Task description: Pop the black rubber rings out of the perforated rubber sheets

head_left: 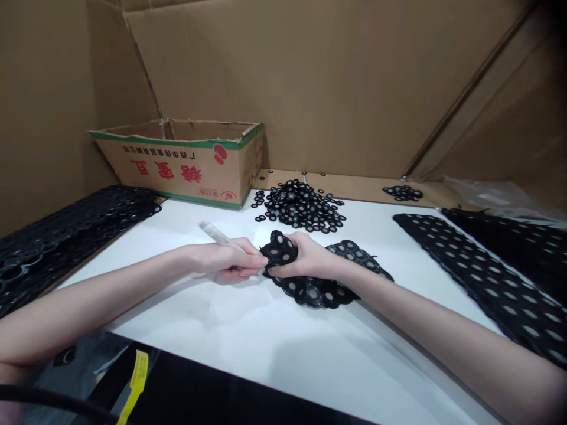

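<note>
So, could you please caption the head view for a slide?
Left hand holds a pale tool; right hand grips a black sheet.

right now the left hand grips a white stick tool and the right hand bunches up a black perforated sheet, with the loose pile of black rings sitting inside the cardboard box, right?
Not quite: the pile of black rings lies on the white table, beside the cardboard box, as the head view shows. The rest holds.

The right hand (305, 255) hides part of the crumpled black sheet (319, 283); the punched sheet (482, 283) runs off the right edge.
</note>
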### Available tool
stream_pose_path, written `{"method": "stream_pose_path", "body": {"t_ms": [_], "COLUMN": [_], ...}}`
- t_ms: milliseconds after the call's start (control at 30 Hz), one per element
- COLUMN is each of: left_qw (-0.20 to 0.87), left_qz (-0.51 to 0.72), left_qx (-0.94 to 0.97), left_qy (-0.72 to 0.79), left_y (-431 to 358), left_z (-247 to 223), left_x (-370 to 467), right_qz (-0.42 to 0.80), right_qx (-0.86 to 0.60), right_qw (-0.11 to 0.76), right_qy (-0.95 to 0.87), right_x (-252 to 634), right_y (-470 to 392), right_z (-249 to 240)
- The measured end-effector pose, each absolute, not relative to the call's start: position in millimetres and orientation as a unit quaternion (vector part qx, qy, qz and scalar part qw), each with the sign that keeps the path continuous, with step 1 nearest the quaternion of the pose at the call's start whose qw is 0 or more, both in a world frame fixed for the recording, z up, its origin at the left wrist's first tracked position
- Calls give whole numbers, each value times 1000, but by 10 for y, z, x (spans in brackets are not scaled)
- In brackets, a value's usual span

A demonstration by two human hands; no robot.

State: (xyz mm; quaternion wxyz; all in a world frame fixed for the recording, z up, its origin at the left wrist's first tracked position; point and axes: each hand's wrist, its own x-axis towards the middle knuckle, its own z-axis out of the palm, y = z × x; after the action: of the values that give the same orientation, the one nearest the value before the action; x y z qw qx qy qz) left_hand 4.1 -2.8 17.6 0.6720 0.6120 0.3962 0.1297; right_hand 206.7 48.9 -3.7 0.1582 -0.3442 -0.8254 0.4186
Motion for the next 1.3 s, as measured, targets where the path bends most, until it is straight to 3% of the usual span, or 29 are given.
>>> {"method": "stream_pose_path", "body": {"t_ms": [533,800,1300], "left_qw": [786,731,683], "left_qz": [199,282,326], "left_qx": [516,545,566], "left_qy": [277,299,328], "left_y": [109,187,227], "left_z": [31,7,-57], "left_x": [-253,-320,-261], "right_qz": [394,369,373], "right_qx": [-321,-302,-288], "right_qw": [174,258,280], "right_qy": [-843,-840,-836], "right_x": [2095,2050,2057], "right_y": [510,494,520], "right_z": [-74,-160,-169]}}
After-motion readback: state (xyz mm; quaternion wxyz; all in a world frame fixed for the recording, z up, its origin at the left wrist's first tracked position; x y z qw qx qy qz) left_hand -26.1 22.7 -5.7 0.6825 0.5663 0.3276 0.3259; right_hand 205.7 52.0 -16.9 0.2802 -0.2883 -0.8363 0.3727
